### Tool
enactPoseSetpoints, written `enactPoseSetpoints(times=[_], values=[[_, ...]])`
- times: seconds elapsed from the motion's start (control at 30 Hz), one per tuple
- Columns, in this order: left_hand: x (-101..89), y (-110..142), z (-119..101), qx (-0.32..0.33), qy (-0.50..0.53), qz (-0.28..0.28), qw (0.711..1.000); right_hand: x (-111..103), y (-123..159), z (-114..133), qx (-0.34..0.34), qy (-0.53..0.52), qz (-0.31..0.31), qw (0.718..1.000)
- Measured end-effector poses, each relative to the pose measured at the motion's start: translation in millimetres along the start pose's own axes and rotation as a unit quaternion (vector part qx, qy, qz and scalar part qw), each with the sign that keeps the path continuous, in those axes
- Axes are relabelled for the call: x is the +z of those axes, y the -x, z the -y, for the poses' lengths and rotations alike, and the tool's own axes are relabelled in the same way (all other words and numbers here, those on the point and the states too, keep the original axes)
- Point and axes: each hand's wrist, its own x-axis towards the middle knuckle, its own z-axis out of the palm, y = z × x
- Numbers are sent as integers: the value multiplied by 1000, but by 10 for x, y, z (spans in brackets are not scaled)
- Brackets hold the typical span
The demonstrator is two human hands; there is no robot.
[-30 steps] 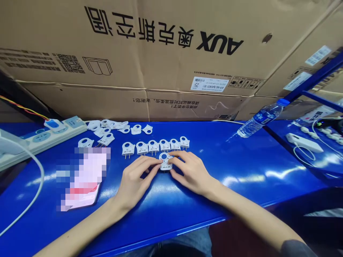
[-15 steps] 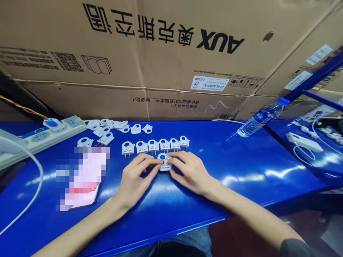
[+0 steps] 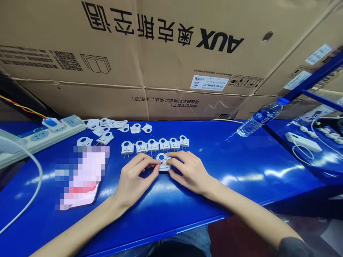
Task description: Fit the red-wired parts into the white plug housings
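Between my hands, low over the blue table, is a white plug with a round ring at its top and a small red spot on its face. My left hand pinches its left side, with the thumb and index fingertip by the red spot. From the right, my right hand grips it with the fingers on its face and edge. The plug's lower side is dark, and its prongs are hidden. Just beyond my fingers stands a row of several similar white plugs, with metal prongs pointing toward me.
A pile of white ringed pieces lies at the back left, beside a power strip. A pixelated phone rests left of my hands. A water bottle leans at the right, near a white adapter. Cardboard stands behind the blue table.
The plug between my hands has shifted very slightly left. My fingers keep nearly the same hold on it, and the other things stay in place.
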Motion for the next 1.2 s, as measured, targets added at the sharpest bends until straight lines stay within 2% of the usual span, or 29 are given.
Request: enactPoseSetpoints(times=[0.27,0.53,0.63,0.77,0.83,0.97,1.07,1.2], values=[[0,9,20,38,-24,3,999,0,5,-8,-13,1,-1,1000],[1,30,32,48,-55,1,997,-9,-4,-33,12,4,-18,1000],[-2,36,32,31,-63,-6,998,-79,-26,-195,45,21,-33,998],[-4,42,53,12,-70,3,998,-248,-8,-655,152,34,-75,985],[2,48,70,7,-85,28,996,-329,40,-914,185,39,-57,980],[23,62,92,7,-113,73,991,-399,164,-1260,216,47,58,974],[35,69,100,10,-121,81,989,-371,223,-1329,211,64,98,970],[36,69,116,7,-142,85,986,-334,217,-1278,194,66,102,974]])
